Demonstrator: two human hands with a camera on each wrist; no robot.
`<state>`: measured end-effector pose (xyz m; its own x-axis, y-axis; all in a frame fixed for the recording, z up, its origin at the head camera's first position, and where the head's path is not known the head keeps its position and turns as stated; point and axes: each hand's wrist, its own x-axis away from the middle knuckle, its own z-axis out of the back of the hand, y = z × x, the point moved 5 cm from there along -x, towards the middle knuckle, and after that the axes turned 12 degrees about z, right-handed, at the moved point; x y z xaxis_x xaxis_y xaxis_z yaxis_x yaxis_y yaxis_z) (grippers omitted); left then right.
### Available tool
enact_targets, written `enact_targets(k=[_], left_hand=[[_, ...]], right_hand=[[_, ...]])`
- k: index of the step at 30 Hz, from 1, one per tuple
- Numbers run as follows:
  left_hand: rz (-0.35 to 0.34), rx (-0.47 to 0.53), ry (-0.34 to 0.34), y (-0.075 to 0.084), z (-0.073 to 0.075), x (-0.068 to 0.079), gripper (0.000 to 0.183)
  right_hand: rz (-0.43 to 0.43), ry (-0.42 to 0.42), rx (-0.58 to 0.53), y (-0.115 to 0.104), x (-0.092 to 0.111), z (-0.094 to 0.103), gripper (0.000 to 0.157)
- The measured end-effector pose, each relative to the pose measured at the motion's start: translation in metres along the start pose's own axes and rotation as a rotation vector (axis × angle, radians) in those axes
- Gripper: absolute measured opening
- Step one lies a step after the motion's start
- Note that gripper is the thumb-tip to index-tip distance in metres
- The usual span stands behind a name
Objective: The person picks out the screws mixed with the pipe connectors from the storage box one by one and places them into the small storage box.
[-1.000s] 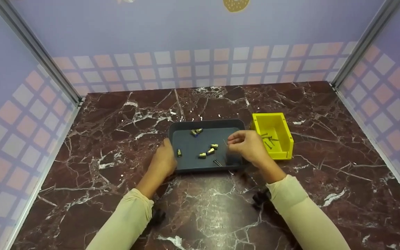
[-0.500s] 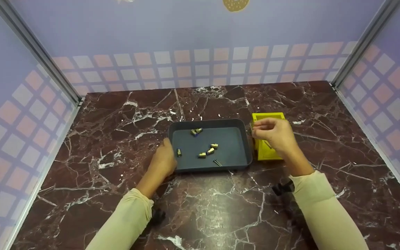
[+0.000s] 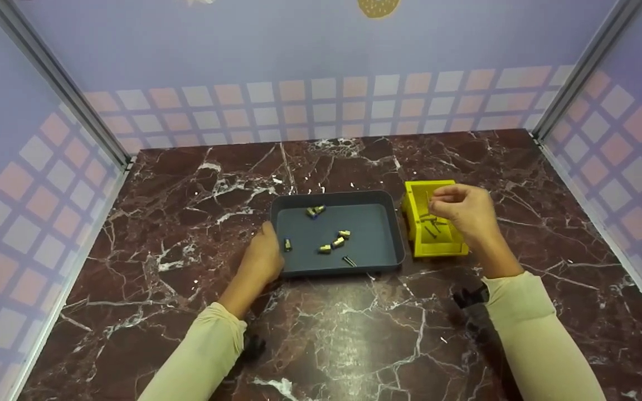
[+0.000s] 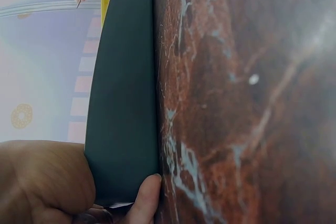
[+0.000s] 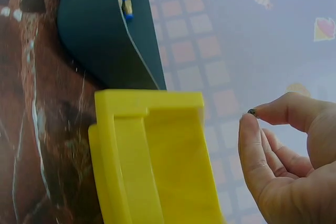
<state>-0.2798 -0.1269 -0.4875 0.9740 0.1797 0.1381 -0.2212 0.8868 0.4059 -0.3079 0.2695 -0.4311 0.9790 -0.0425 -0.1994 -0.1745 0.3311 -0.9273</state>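
Note:
My left hand (image 3: 262,255) holds the left end of a dark grey tray (image 3: 374,218), its thumb up at the rim. In the left wrist view a fingertip (image 4: 147,198) lies along the tray's lower edge. My right hand (image 3: 468,214) is raised over a yellow bin (image 3: 456,249), thumb and fingertips pinching a thin screw (image 4: 80,1). From the right wrist only the screw's small dark head (image 5: 252,112) shows. Several screws (image 3: 431,228) lie loose in the bin. Inside the tray are several brass fittings (image 3: 337,242), some with blue ends, and a few screws (image 3: 349,260) near the front wall.
The bin stands just right of the tray on a dark red marbled table (image 3: 321,328). Panel walls (image 3: 321,55) with pink and white squares enclose the table at the back and both sides.
My right hand has moved from above the tray's right side over to the yellow bin, still pinching the screw. My left hand and the tray have stayed put.

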Motion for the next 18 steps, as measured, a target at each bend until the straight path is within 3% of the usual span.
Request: enact_targets(k=[6,18], left_hand=[[0.008,-0.008,-0.009,0.001,0.0,0.001,0.064],[0.003,0.002,0.006,0.001,0.001,0.001,0.064]], right_hand=[[-0.007,0.05,0.024,0.008,-0.004,0.009,0.035],[-0.033,0.064,0.003,0.018,-0.008,0.014,0.034]])
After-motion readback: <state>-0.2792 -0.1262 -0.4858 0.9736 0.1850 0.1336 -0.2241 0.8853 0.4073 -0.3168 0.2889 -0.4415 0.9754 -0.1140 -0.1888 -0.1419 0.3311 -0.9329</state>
